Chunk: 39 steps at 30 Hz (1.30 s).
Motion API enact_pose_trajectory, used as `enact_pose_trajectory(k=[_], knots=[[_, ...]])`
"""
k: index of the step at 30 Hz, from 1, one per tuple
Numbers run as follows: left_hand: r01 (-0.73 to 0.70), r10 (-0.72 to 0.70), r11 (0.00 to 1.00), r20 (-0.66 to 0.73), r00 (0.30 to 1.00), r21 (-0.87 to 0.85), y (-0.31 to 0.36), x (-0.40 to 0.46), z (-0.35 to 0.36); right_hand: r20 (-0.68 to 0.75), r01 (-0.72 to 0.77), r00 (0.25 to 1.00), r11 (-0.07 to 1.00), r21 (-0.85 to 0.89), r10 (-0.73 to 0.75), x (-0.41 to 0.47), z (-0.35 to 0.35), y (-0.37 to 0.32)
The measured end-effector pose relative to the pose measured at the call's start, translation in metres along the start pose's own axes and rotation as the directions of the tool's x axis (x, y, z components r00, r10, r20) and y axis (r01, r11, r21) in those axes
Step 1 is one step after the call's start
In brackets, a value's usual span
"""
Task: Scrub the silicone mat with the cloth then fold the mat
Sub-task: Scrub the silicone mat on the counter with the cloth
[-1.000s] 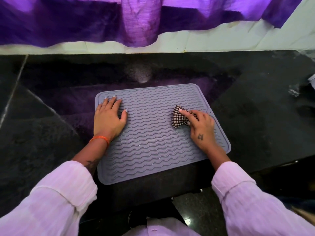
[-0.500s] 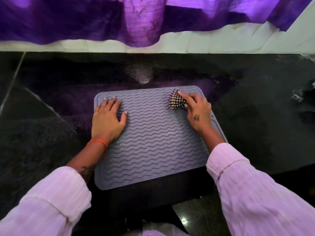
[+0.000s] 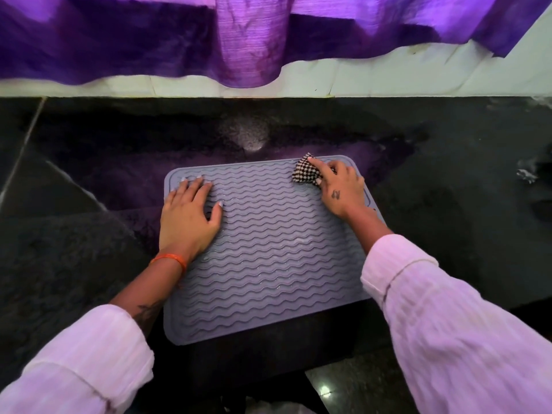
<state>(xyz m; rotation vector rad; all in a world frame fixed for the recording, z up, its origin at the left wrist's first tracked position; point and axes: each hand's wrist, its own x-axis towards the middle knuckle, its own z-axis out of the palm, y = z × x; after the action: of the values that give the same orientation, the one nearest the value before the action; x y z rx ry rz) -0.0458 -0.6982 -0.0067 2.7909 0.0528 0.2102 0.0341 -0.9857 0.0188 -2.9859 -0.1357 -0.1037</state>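
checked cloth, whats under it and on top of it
Under the checked cloth lies the grey silicone mat, near its far right corner. On top, the right hand pinches it. The mat's ridges beneath the cloth are covered, so their state cannot be seen.

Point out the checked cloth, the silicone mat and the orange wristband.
checked cloth (image 3: 305,172), head view, its exposed middle left of the fingers.
silicone mat (image 3: 277,258), head view, bare ridged centre.
orange wristband (image 3: 170,259), head view, top of the band on the left wrist.
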Motion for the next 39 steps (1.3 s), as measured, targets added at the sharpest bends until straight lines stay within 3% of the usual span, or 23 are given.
enact_pose_trajectory(k=[4, 8, 13, 18, 22, 27, 30, 33, 39], knots=[[-0.004, 0.004, 1.0, -0.006, 1.0, 0.014, -0.001, 0.0, 0.002, -0.091, -0.101, 0.991, 0.993, -0.06, 0.095, 0.006, 0.005, 0.002], [-0.006, 0.006, 1.0, -0.003, 1.0, 0.022, -0.002, 0.0, 0.002, 0.033, -0.104, 0.994, 0.992, -0.072, 0.106, 0.018, 0.002, 0.004], [-0.003, 0.003, 1.0, -0.011, 1.0, 0.02, -0.001, 0.0, 0.002, -0.013, -0.121, 0.993, 0.987, -0.103, 0.12, 0.019, 0.0, 0.017], [0.001, -0.001, 1.0, 0.005, 1.0, 0.022, -0.001, -0.001, 0.002, 0.106, -0.095, 0.988, 0.983, -0.157, 0.113, 0.031, -0.014, 0.017], [0.01, -0.01, 1.0, 0.003, 1.0, 0.024, -0.001, -0.001, 0.002, 0.024, -0.184, 0.982, 0.972, -0.148, 0.19, 0.017, -0.006, 0.023], [0.002, -0.002, 1.0, 0.005, 1.0, 0.022, -0.001, -0.001, 0.001, 0.136, -0.183, 0.967, 0.961, -0.207, 0.214, 0.031, -0.021, 0.021], [0.006, -0.005, 1.0, -0.011, 1.0, 0.018, -0.001, 0.0, 0.002, 0.048, -0.276, 0.954, 0.928, -0.252, 0.297, 0.02, -0.016, 0.026], [0.008, -0.008, 1.0, -0.007, 1.0, 0.015, -0.001, 0.0, 0.003, -0.008, -0.328, 0.943, 0.925, -0.19, 0.333, 0.009, -0.004, 0.023], [0.013, -0.013, 1.0, -0.008, 1.0, 0.004, -0.001, -0.001, 0.003, 0.026, -0.334, 0.941, 0.937, -0.099, 0.338, 0.011, -0.019, 0.027]])
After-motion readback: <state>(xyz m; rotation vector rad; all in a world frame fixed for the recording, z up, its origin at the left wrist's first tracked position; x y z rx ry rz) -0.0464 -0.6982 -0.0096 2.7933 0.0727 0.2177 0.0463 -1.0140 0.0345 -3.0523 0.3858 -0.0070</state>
